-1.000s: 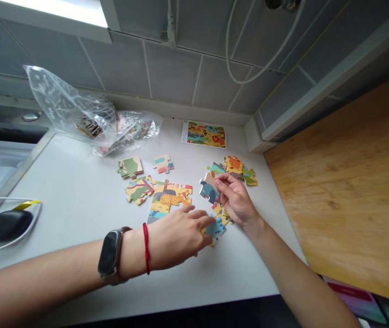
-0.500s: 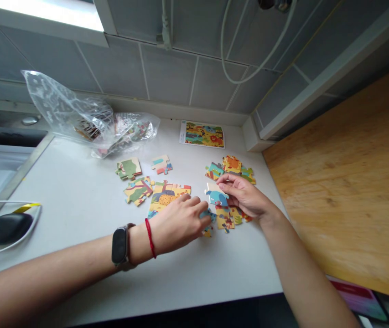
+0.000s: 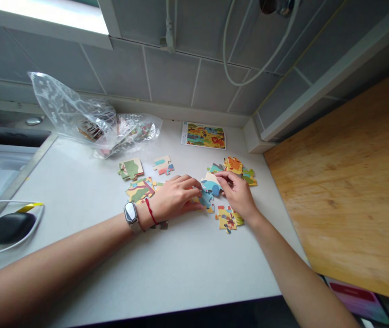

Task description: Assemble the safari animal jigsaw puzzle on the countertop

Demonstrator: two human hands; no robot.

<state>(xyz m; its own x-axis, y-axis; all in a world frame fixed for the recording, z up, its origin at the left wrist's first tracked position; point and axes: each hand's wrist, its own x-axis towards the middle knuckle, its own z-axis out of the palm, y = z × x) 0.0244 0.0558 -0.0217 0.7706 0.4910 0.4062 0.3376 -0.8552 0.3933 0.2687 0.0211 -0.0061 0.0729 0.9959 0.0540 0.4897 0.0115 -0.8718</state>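
Observation:
My right hand [image 3: 237, 193] pinches a blue and cream puzzle piece [image 3: 211, 183] by its right edge. My left hand [image 3: 175, 196] has its thumb and fingers around the left side of another blue puzzle piece [image 3: 207, 199], just below the first. The two pieces overlap or touch in view; whether they interlock I cannot tell. Under my left hand, part of the joined puzzle section is hidden. A loose yellow piece [image 3: 226, 218] lies below my right hand, over a yellow-green one. More pieces [image 3: 233, 165] are heaped beyond my right fingers.
Left of my hands lie green pieces [image 3: 131, 168], a cream piece [image 3: 163, 165] and a patterned piece [image 3: 137, 189]. The picture card [image 3: 204, 135] is by the wall. A clear plastic bag [image 3: 126, 132] stands back left; a black case [image 3: 9, 228] and white cable are far left. A wooden panel [image 3: 348, 182] borders the right.
My left hand has moved up and left, bringing the lower blue piece with it. My right hand has shifted slightly left with its piece, now tilted and closer to the other.

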